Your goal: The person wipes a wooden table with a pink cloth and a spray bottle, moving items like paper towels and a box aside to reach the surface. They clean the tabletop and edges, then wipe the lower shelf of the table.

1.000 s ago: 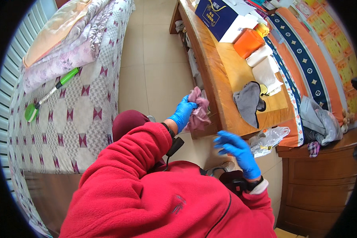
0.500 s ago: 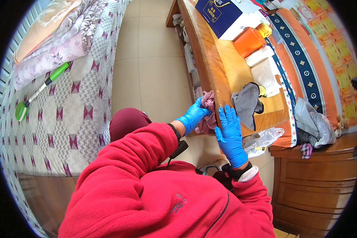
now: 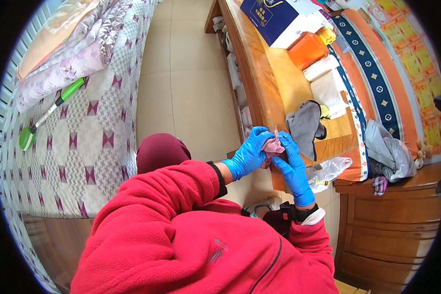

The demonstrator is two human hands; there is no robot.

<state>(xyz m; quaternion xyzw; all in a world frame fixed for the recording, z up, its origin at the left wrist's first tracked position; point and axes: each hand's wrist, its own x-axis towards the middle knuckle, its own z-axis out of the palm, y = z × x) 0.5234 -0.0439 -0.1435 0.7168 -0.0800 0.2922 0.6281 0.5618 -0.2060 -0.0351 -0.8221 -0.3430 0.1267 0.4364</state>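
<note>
Both my hands wear blue gloves and meet at the near end of the wooden table (image 3: pixel 252 81). A crumpled pink cloth (image 3: pixel 273 145) is bunched between them. My left hand (image 3: pixel 250 154) is closed on the cloth from the left side. My right hand (image 3: pixel 295 171) is on its other side, thumb and fingers curled against it, also gripping. Part of the cloth is hidden by the gloves. Just beyond my right hand, a grey cloth (image 3: pixel 304 125) lies draped over the tabletop's edge.
On the table stand a blue-and-white box (image 3: pixel 274 22), an orange container (image 3: pixel 307 50) and a white paper roll (image 3: pixel 321 68). A clear plastic bag (image 3: pixel 328 171) hangs by the table's end. At right is a wooden drawer cabinet (image 3: pixel 387 220); at left, a bed (image 3: pixel 93 142) with a green-handled brush (image 3: pixel 59 105).
My left hand has moved right with the pink cloth, toward my right hand. The right hand, flat on the table's edge before, now curls around the cloth, which is bunched smaller.
</note>
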